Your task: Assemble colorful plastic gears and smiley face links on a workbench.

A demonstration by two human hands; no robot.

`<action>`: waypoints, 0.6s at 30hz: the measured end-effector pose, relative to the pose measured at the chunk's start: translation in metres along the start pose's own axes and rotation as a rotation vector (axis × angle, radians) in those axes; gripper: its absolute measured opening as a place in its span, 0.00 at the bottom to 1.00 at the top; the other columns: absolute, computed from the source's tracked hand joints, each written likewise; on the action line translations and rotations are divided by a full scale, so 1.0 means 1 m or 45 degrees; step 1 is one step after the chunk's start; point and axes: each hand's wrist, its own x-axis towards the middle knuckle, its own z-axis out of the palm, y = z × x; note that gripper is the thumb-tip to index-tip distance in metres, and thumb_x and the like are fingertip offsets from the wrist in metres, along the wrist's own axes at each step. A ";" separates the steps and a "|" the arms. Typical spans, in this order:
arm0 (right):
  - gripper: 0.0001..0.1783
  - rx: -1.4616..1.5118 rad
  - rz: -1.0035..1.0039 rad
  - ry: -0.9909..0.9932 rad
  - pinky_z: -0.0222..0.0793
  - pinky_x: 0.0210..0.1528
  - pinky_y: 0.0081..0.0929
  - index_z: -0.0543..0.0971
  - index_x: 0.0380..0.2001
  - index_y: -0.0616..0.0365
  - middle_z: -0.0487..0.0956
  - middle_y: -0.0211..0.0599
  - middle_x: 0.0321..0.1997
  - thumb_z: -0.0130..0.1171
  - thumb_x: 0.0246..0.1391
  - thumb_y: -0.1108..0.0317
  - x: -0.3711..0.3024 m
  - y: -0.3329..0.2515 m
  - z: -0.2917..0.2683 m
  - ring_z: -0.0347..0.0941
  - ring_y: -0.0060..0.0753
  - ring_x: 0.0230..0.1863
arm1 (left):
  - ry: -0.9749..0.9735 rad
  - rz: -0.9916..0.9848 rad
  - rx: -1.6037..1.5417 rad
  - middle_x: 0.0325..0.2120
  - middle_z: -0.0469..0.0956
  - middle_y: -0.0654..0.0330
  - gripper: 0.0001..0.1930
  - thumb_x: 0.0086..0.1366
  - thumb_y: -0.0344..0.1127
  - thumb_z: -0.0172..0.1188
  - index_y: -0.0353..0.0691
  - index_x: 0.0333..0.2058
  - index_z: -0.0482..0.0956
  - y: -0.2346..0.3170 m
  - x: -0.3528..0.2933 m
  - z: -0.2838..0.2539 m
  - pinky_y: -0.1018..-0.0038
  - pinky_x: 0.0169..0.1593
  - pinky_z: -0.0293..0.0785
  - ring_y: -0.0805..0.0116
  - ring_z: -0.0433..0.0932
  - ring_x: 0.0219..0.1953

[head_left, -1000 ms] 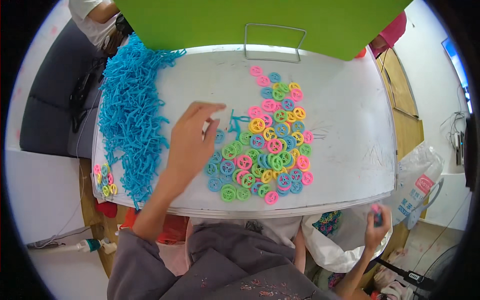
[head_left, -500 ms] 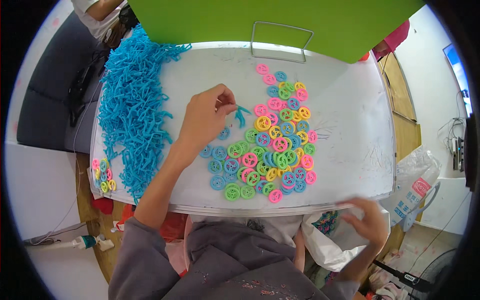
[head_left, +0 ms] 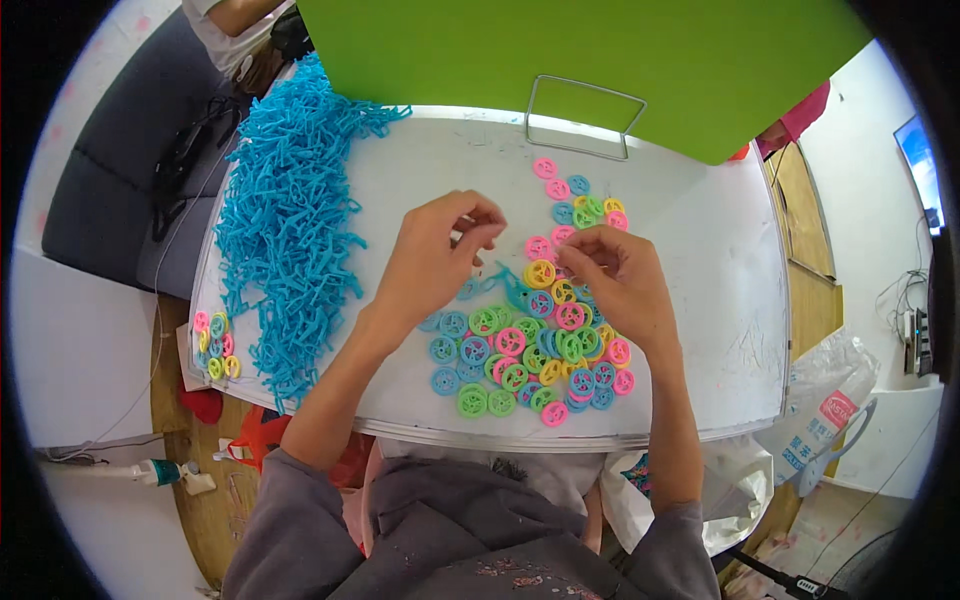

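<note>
My left hand point(head_left: 440, 250) hangs over the middle of the white table point(head_left: 700, 240), fingers curled and thumb apart from them, with nothing visible in its grip. Just below and right of its fingertips is a blue-green forked plastic piece point(head_left: 512, 287), slightly blurred, over the edge of the wheel pile. My right hand point(head_left: 625, 285) is above the upper part of that pile, fingers bent and thumb apart, near a pink plastic wheel point(head_left: 538, 248). Its palm and forearm hide some wheels. Small spoked wheels point(head_left: 510, 342) in pink, green, blue and yellow lie spread and stacked beneath both hands.
A large heap of blue plastic pieces point(head_left: 290, 220) covers the table's left side. More wheels point(head_left: 216, 345) sit at the left corner. A green panel point(head_left: 580, 70) with a wire loop point(head_left: 585, 118) stands at the back. A white bag point(head_left: 735, 490) hangs off the near right edge.
My right hand has come up from beyond the near right table edge to the wheels. The forked piece has left my left hand's pinch and is lower. The whole view has shifted slightly.
</note>
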 end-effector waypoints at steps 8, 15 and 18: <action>0.14 -0.649 -0.431 -0.056 0.70 0.38 0.30 0.80 0.35 0.61 0.80 0.36 0.28 0.66 0.44 0.67 0.007 0.007 0.026 0.75 0.32 0.33 | -0.139 0.086 0.811 0.26 0.75 0.56 0.10 0.50 0.27 0.66 0.36 0.33 0.77 -0.026 -0.018 -0.018 0.74 0.35 0.73 0.66 0.74 0.27; 0.15 -0.866 -0.111 -0.230 0.66 0.45 0.37 0.80 0.30 0.56 0.79 0.36 0.30 0.69 0.37 0.62 0.024 0.005 0.046 0.72 0.43 0.39 | 0.069 0.042 0.471 0.24 0.76 0.57 0.06 0.52 0.25 0.64 0.35 0.30 0.77 -0.035 -0.006 -0.017 0.73 0.30 0.71 0.69 0.75 0.25; 0.12 -0.922 -0.399 -0.045 0.65 0.46 0.38 0.79 0.29 0.55 0.79 0.37 0.32 0.68 0.38 0.65 0.017 0.012 0.053 0.71 0.44 0.40 | 0.118 -0.009 0.191 0.25 0.78 0.58 0.06 0.55 0.26 0.62 0.35 0.33 0.78 -0.039 -0.003 -0.021 0.76 0.26 0.70 0.73 0.76 0.25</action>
